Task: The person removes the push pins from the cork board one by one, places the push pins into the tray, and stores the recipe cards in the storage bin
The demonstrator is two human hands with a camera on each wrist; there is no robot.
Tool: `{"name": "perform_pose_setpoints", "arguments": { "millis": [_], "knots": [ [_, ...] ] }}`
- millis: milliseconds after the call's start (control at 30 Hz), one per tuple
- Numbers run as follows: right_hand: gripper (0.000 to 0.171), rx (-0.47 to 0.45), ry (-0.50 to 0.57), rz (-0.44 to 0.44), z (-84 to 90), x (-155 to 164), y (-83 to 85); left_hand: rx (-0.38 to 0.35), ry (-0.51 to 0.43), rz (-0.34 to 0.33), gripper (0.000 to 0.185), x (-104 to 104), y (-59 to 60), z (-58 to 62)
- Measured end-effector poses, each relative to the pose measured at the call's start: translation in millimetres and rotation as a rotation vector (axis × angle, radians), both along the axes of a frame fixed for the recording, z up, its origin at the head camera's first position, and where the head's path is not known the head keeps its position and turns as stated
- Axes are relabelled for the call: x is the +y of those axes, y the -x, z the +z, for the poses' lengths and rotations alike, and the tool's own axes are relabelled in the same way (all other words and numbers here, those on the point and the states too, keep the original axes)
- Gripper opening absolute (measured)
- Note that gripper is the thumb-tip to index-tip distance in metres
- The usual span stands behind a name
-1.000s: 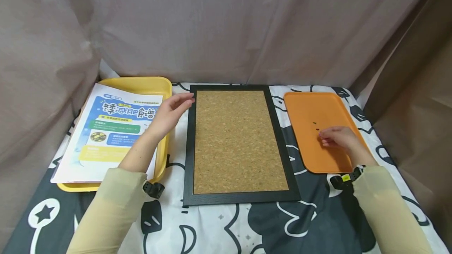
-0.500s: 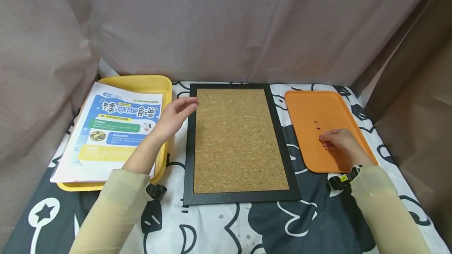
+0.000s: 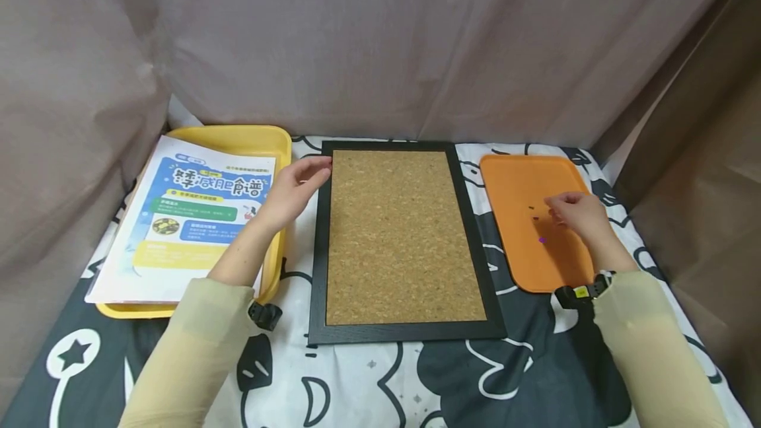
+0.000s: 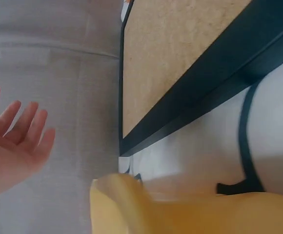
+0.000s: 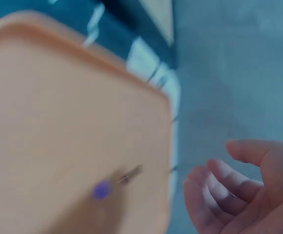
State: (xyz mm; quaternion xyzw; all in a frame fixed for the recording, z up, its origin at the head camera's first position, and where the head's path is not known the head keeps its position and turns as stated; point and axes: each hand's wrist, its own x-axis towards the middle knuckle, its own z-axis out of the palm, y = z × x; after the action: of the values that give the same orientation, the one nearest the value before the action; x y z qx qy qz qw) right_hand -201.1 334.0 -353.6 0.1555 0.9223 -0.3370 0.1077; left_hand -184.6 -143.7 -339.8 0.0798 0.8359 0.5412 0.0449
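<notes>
From the head view, my right hand (image 3: 579, 216) has lifted up the orange tray (image 3: 511, 180); a purple pin (image 3: 542, 240) now shows below it. My left hand (image 3: 291, 190) stays open beside the cork board (image 3: 398, 236).

The right wrist view shows loose, empty fingers (image 5: 229, 183); the pin (image 5: 101, 190) lies on the tray.

Rough cork board (image 3: 404, 236), matt black frame (image 3: 318, 263), prob. plastic orange tray (image 3: 517, 180)
</notes>
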Motion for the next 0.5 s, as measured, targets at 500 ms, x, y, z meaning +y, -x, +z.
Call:
{"name": "perform_pose_setpoints", "arguments": {
  "millis": [500],
  "knots": [
    [0.072, 0.531, -0.216, 0.373, 48.1, -104, -11.7, 0.421, 0.485, 0.119, 0.063, 14, 2.2, 21.9]
  ]
}}
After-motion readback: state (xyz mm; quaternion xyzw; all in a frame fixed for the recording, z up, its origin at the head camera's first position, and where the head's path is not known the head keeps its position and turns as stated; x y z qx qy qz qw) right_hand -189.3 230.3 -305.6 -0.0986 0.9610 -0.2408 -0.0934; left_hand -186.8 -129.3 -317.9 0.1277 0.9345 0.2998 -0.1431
